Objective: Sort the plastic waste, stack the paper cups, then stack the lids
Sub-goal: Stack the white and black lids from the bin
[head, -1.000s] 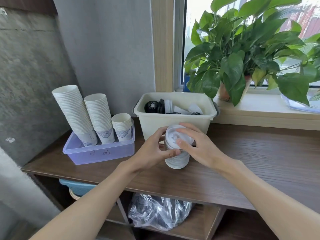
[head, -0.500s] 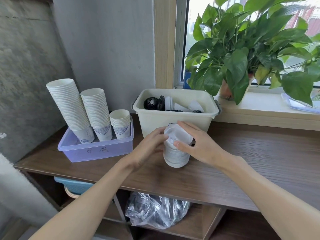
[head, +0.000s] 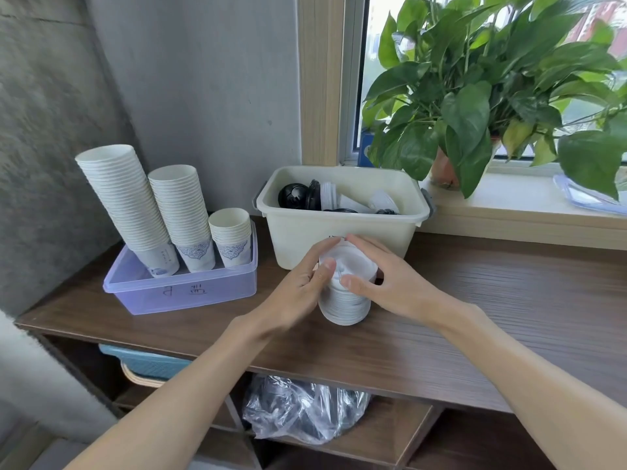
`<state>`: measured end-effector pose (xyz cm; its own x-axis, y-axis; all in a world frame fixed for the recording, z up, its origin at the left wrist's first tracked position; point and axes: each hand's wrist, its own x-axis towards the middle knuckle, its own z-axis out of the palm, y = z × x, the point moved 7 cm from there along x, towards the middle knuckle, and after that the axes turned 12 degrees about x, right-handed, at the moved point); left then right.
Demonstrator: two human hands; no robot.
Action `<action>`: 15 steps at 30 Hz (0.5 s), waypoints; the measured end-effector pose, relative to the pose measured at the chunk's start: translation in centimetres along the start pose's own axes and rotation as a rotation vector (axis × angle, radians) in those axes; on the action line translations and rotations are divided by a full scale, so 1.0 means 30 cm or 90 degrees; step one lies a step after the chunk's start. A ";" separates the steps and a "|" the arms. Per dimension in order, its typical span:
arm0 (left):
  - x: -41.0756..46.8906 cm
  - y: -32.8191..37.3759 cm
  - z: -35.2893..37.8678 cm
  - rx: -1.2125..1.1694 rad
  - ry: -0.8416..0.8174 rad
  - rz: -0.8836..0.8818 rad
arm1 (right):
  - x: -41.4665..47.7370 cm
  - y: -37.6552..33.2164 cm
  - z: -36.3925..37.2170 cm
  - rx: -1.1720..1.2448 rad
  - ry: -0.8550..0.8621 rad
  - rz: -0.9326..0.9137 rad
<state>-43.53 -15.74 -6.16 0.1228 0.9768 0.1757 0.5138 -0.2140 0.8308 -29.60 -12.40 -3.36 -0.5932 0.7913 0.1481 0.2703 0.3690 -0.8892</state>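
Head view shows a lid stack point(head: 344, 301) of white plastic lids standing upright on the counter point(head: 509, 300), its long axis vertical and its base flat on the wood. The top lid point(head: 354, 266) sits slightly tilted, its face turned up and towards the person.

The stack stands just in front of the cream bin point(head: 305, 239), which holds loose black and white lids; whether stack and bin touch cannot be told. To the left, apart from the stack, a purple tray point(head: 176, 293) carries three stacks of paper cups point(head: 125, 198), all mouths up and leaning left. Bare counter stretches wide to the right of the stack, and a narrower strip lies between it and the counter's front edge. A window sill with a potted plant point(head: 475, 96) runs behind at right.

The stack is between the two hands. The left hand point(head: 298, 293) grips it from the left, thumb on the near upper edge and fingers curled round the far side. The right hand point(head: 397, 283) pinches the top lid from the right, thumb on its near rim, fingers over its far rim.
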 end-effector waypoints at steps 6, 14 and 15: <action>-0.019 -0.036 -0.005 -0.118 -0.014 -0.048 | 0.004 0.007 0.019 -0.015 0.007 -0.011; -0.045 -0.075 0.062 0.036 -0.016 -0.027 | -0.014 0.018 0.013 -0.005 0.057 -0.005; -0.041 -0.072 0.063 0.025 0.004 -0.029 | -0.016 0.014 0.011 -0.011 0.067 -0.005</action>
<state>-43.19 -16.50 -9.16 0.0937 0.9856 0.1410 0.5515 -0.1693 0.8168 -29.45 -12.77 -3.94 -0.5130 0.8345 0.2009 0.2788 0.3834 -0.8805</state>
